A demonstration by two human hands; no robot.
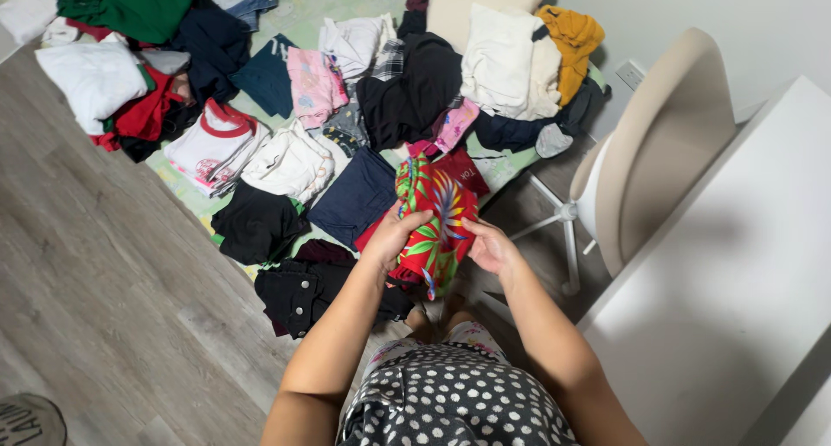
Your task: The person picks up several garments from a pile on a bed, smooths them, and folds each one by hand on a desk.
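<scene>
I hold a folded red garment (435, 216) with a green and blue leaf print in front of me, above the floor. My left hand (394, 236) grips its left side and my right hand (489, 245) holds its right edge. Below it on the floor lie a dark blue folded piece (353, 197), a black folded piece (255, 223) and black trousers (299, 292). A red folded item (461, 167) lies just behind the garment.
Many folded and loose clothes cover a pale green mat (312, 9) on the wood floor (95, 264). A beige swivel chair (645, 151) stands at right beside a white desk (736, 273). A shoe (26, 420) shows at bottom left.
</scene>
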